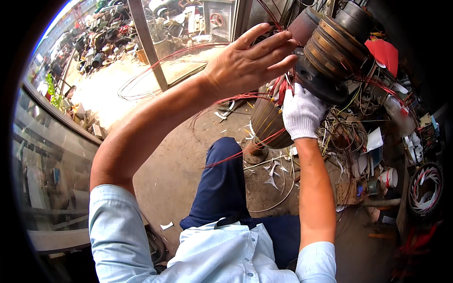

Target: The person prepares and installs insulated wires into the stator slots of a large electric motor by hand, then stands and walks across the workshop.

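Our left hand [257,55] is bare and stretched nearly flat, fingers a little apart and with nothing visible in its grasp; its fingertips reach just beside the dark collar, and we cannot tell whether they touch it. Our right hand [304,113], in a white knitted glove, sits below the collar against a bundle of red wires [283,87]; its fingers are partly hidden, so we cannot tell how far they close or whether they grip the wires.

Those wires gather beside the dark round collar [323,84], between the brown ringed section [332,49] and the ribbed cylinder [271,122], which stands tilted ahead of our knee. White scraps [272,175] litter the floor [172,162] near it. To our right lies tangled wire [347,134]; beyond the window frame [148,45], scrap parts [106,33] are heaped outdoors.
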The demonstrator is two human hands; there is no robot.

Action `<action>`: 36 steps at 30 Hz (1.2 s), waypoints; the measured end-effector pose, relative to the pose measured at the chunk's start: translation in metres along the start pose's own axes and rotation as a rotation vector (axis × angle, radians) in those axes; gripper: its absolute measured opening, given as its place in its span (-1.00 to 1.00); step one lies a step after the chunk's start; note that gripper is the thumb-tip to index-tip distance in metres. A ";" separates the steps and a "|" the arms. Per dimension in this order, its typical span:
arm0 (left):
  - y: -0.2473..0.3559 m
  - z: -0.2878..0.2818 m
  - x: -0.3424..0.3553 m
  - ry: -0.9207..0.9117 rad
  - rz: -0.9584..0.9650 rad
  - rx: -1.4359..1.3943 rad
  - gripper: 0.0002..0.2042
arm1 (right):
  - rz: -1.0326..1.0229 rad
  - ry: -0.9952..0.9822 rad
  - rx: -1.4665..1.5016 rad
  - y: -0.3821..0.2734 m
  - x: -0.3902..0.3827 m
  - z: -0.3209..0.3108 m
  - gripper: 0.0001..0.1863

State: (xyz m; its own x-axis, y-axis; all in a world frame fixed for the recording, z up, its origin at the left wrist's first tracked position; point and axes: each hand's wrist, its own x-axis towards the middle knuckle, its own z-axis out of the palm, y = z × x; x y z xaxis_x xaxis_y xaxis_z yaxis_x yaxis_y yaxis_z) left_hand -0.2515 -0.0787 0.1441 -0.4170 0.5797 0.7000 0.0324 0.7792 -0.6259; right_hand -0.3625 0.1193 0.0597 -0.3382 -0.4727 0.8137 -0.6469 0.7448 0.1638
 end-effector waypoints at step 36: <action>0.210 -0.096 -0.047 -0.089 -0.419 -0.942 -0.48 | 0.280 -0.050 0.265 0.014 -0.072 -0.076 -0.13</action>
State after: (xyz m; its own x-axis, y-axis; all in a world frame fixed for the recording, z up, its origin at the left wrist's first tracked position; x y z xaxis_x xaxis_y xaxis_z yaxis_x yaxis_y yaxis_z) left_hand -0.1377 0.0805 0.0129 -0.6227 0.2294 0.7481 0.5512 0.8072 0.2112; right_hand -0.2953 0.2002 0.0456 -0.5553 -0.2952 0.7775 -0.6766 0.7040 -0.2159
